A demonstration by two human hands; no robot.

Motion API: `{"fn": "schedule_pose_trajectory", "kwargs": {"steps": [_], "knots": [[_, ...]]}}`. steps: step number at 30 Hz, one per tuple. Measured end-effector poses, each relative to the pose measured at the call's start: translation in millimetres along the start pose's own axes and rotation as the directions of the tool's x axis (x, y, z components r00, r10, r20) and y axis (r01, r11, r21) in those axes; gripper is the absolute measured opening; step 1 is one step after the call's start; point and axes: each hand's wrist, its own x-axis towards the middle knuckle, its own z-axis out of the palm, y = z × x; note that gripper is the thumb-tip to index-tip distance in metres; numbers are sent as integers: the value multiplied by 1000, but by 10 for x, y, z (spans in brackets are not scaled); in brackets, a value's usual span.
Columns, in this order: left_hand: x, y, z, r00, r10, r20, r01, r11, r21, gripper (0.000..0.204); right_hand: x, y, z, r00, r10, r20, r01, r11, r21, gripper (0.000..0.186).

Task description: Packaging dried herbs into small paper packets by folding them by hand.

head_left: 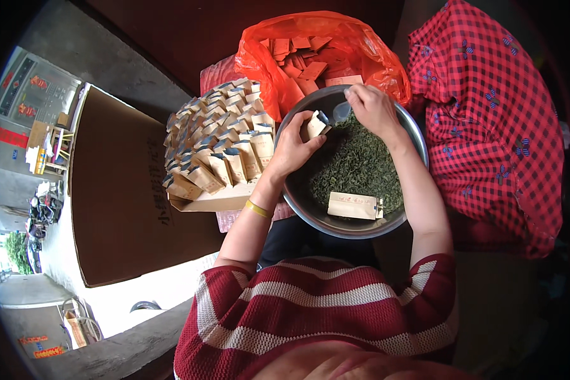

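Note:
Dried green tea leaves lie in a wide metal bowl in front of me. My left hand is closed round a small tan paper packet, its top end turned toward the bowl's middle. Beside that packet, a clear plastic scoop is held over the leaves by my right hand, its fingers pinched on it near the bowl's far rim. Whether leaves are in the scoop I cannot make out. Another tan packet lies flat on the tea at the near side of the bowl.
Left of the bowl, a shallow carton holds many upright tan packets. Behind the bowl sits an orange-red plastic bag with red packets. A large cardboard box stands at left, a red checked cloth bundle at right.

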Motion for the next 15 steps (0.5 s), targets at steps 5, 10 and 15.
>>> {"fn": "schedule_pose_trajectory", "kwargs": {"steps": [5, 10, 15], "knots": [[15, -107, 27, 1000, -21, -21, 20, 1000, -24, 51, -186, 126, 259, 912, 194, 362, -155, 979, -134, 28], [18, -136, 46, 1000, -15, -20, 14, 998, -68, 49, -196, 56, 336, 825, 250, 507, -297, 955, 11, 27], [17, -97, 19, 1000, -15, -20, 14, 999, -42, 49, -38, 199, 186, 860, 290, 419, -444, 830, 337, 34]]}}
